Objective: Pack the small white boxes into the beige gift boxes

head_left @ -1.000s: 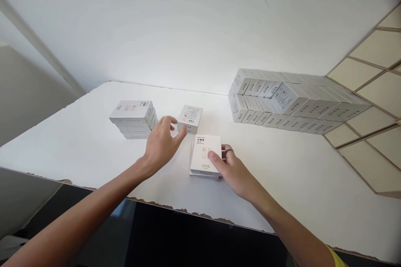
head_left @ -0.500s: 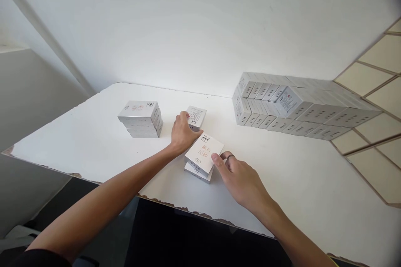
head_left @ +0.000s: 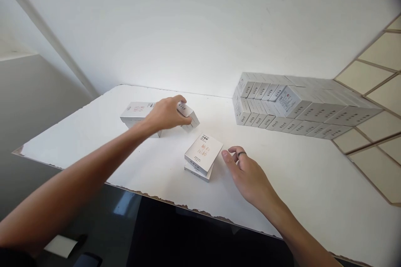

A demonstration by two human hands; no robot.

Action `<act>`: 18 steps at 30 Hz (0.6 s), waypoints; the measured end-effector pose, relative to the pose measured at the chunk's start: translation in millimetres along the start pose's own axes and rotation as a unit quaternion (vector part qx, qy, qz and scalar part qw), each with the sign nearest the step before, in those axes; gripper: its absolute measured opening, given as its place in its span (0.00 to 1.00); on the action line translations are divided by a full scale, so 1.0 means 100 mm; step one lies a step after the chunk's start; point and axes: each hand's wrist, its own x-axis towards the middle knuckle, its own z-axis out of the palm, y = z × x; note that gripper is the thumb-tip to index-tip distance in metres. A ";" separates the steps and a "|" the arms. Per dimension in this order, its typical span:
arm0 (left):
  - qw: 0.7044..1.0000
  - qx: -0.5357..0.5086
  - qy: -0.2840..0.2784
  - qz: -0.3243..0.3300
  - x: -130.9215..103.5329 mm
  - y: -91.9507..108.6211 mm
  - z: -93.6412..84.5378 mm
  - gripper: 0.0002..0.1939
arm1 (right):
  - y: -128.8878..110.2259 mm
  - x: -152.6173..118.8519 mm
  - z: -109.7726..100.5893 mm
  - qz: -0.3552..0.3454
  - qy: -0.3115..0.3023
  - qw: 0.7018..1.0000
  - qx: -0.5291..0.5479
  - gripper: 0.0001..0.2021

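My left hand grips a small white printed box between thumb and fingers. That box is tilted, with its lettered narrow side upward. Nearer to me, a white box with orange print rests slightly askew on another white box. Just right of this pair, my right hand, a ring on one finger, is empty. Its thumb and curled index finger are apart. Behind my left wrist stands a stack of white boxes, partly hidden by that hand and forearm.
Many matching white boxes form a two-layer block against the wall at the right, with one box lying across the front part. The white table has a chipped front edge. Beige tiles lie beyond its right side.
My left hand has taken up and tilted the box that lay flat behind the pair, moving it slightly left. My right hand has drawn back rightward from the top box.
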 end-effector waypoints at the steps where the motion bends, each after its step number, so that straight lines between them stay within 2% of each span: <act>1: 0.999 0.018 -0.031 0.001 0.04 0.02 -0.08 0.26 | 0.00 0.00 0.00 0.001 0.000 1.000 0.003 0.35; 3: 0.994 0.058 -0.090 -0.002 0.16 0.06 -0.18 0.25 | -0.01 0.00 0.00 0.003 -0.001 1.000 0.009 0.35; 5: 0.984 0.101 -0.148 -0.011 0.30 0.13 -0.20 0.23 | -0.02 0.00 0.00 0.005 -0.003 1.000 0.014 0.34; 9: 0.950 0.161 -0.264 -0.035 0.58 0.31 -0.04 0.18 | -0.05 0.00 -0.01 0.011 -0.011 1.000 0.020 0.34; 11: 0.937 0.174 -0.301 -0.034 0.68 0.40 0.09 0.21 | -0.05 0.01 -0.01 0.015 -0.013 1.000 0.021 0.34; 15: 0.941 0.166 -0.294 -0.006 0.66 0.48 0.25 0.38 | -0.03 0.04 0.02 0.018 -0.007 1.000 0.021 0.34; 18: 0.953 0.141 -0.268 0.019 0.50 0.39 0.23 0.43 | 0.02 0.04 0.02 0.020 -0.008 0.999 0.024 0.34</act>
